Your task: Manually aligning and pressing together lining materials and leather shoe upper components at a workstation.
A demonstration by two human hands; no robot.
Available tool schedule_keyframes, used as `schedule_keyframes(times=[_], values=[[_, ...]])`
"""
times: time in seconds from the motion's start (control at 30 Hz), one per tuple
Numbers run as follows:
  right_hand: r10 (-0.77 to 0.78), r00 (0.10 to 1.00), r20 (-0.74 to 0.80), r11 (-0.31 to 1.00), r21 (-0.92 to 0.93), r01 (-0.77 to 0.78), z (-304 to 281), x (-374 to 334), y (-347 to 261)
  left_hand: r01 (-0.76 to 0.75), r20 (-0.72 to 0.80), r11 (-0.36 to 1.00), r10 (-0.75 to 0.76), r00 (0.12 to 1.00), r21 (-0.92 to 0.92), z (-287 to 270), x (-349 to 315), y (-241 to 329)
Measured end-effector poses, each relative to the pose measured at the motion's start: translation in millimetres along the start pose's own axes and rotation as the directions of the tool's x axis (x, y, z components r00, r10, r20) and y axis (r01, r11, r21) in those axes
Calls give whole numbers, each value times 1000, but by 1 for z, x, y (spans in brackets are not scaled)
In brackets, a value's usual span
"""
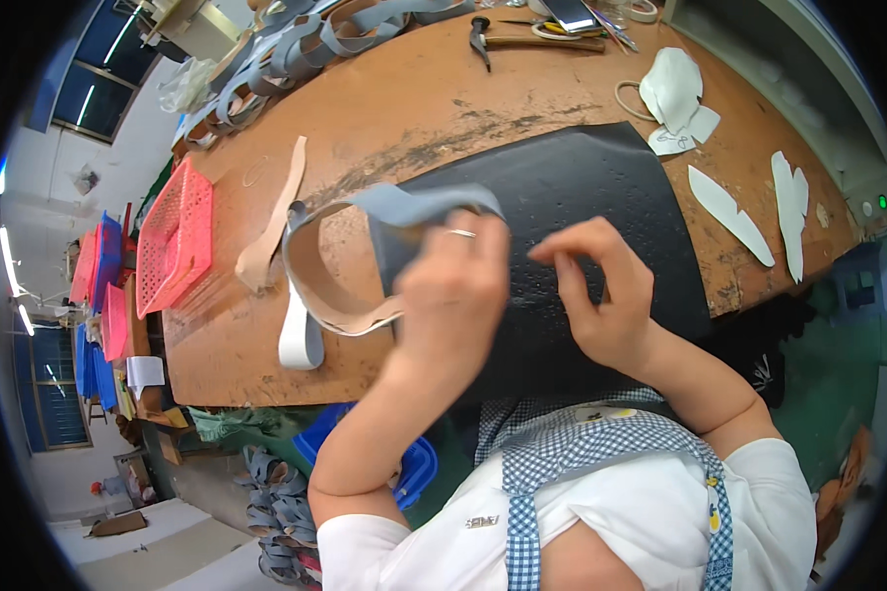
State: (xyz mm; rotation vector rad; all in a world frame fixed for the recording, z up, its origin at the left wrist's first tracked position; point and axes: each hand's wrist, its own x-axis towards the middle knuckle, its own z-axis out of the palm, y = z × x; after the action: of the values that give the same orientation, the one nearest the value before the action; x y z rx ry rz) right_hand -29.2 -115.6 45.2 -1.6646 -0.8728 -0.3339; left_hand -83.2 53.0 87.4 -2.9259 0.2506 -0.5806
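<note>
My left hand (455, 286), blurred by motion and wearing a ring, grips a looped leather strap (310, 268) above the black mat (601, 187). The strap is blue-grey on one face and tan on the other. Its loop hangs out to the left of the hand, over the bare wood. To the right, my right hand (606, 291) hovers over the mat, apart from the strap. Its thumb and forefinger come together in a pinch; whatever may be between them cannot be made out. A tan strip (271, 236) and a folded white strip (301, 340) lie left of the mat.
A hammer (537, 42) and a phone (570, 14) lie at the back of the wooden table (414, 118). Blue-grey straps (350, 34) are heaped at the far left. White pattern pieces (729, 215) lie at right, and a pink basket (177, 236) stands at the left edge.
</note>
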Motion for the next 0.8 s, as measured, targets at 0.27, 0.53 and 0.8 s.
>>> schedule_keyframes(times=[0.27, 0.53, 0.8], values=[[-196, 960, 202, 964, -141, 226, -23, -63, 23, -107, -27, 965, 104, 994, -238, 83, -49, 89], [61, 956, 287, 947, -319, 35, -16, -60, 32, 41, 31, 933, -32, 999, -357, 59, -50, 80], [165, 893, 418, 791, -598, 134, -8, -46, 25, 455, 188, 575, -462, 867, -681, 54, -78, 77]])
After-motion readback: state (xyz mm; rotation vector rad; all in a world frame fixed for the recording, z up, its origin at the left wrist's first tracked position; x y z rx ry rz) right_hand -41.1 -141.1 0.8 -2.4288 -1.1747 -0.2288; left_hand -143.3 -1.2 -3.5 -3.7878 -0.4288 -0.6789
